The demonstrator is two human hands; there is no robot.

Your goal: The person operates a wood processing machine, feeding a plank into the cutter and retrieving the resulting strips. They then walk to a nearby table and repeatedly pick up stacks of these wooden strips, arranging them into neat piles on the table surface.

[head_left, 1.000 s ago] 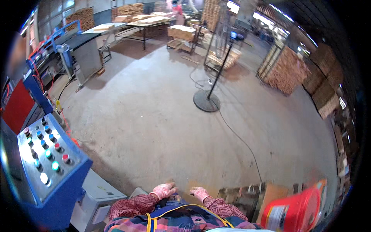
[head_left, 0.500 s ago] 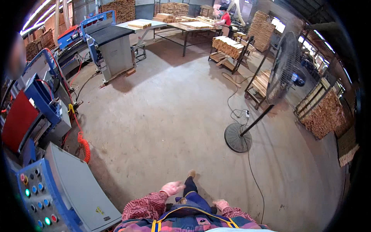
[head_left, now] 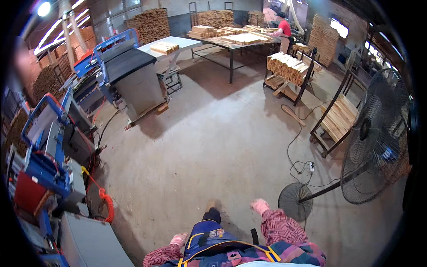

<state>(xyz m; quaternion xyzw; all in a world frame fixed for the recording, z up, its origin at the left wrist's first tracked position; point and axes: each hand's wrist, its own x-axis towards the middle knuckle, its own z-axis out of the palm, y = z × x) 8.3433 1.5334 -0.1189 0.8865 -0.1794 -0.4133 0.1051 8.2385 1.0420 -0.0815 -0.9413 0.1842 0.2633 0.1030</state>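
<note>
Hands well apart over the concrete floor (head_left: 191, 155), one either side of the blue apron (head_left: 202, 228)! Out front it's the right hand (head_left: 259, 205), fingers loosely open, nothing seen in them, near the round base (head_left: 295, 202) of that black pedestal fan (head_left: 371, 138) on the right. Lower down, the left hand (head_left: 179, 239) hangs with fingers loose, gripping nothing that shows; over to its left sits the grey cabinet (head_left: 91, 240), the coiled orange hose (head_left: 108, 207) beyond. Up ahead, a worker (head_left: 284, 30) in red stands at the counter (head_left: 231, 49), which is loaded with wooden strips (head_left: 249, 38).
</note>
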